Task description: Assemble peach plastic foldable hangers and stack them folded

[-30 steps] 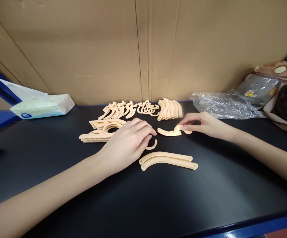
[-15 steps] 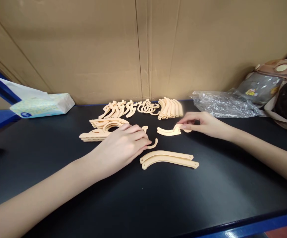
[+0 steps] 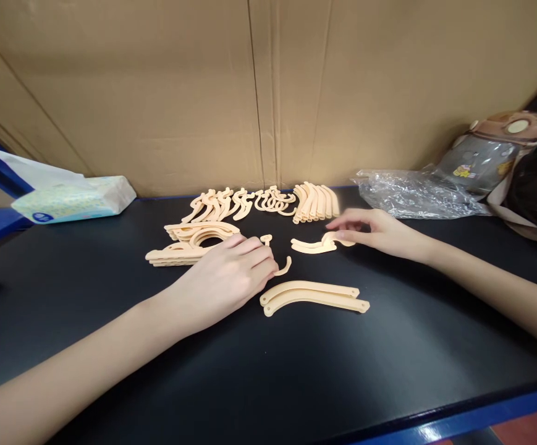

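My left hand rests on the table with its fingers curled down over a small beige hook, whose bent end sticks out past the fingertips. Just beyond those fingers shows a small beige T-shaped end; whether it belongs to the same hook is hidden. On the right, thumb and fingers of my right hand are closed on the near end of a pair of curved beige pieces lying on the table. Two long beige curved bars lie side by side in front of both hands.
Beige stacked frames with a round opening lie beside my left hand. Further back are forked curved pieces, hooks and a row of bars. A tissue pack, plastic bag and bottle stand near the cardboard wall.
The view has shifted slightly. My left hand has drawn back a little to the left, so more of the T-shaped end shows. My right hand stays at the curved pieces.
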The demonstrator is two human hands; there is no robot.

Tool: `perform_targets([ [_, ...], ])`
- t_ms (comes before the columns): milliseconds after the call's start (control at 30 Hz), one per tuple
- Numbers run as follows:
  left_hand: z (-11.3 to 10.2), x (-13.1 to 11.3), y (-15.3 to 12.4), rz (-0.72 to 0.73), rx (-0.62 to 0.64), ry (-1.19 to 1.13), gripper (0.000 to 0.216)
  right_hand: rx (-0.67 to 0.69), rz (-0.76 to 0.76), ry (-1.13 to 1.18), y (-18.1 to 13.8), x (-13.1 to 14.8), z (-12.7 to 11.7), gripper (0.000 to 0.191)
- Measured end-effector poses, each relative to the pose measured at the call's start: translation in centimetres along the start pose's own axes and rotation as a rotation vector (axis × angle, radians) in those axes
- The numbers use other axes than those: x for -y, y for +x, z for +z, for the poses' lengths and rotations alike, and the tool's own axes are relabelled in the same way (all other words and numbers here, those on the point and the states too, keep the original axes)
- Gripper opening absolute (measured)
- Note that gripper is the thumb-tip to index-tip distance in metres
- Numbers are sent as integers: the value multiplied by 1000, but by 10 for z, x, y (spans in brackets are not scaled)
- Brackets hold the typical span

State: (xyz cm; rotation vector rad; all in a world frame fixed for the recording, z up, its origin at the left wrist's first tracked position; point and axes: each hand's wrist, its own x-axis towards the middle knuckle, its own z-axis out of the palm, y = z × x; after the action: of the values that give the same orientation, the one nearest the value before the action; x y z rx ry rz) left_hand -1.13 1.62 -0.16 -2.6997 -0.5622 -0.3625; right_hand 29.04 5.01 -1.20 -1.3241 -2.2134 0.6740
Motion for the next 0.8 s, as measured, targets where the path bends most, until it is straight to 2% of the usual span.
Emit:
perform_targets([
  [200,1,-1,-1,-4,22,24,23,-94,-5,-30,-1,-5,1,37],
  [433,5,-1,-2,-7,30,43,17,-168,-46,-39,-3,3,1,32],
  [700,3,-3,-2,-42,61,-2,15,-181,-102,-71,-5,8,3,25],
  [800,3,-3,-2,-32,36,4,16,-201,-148,-91,-7,11,3,23],
])
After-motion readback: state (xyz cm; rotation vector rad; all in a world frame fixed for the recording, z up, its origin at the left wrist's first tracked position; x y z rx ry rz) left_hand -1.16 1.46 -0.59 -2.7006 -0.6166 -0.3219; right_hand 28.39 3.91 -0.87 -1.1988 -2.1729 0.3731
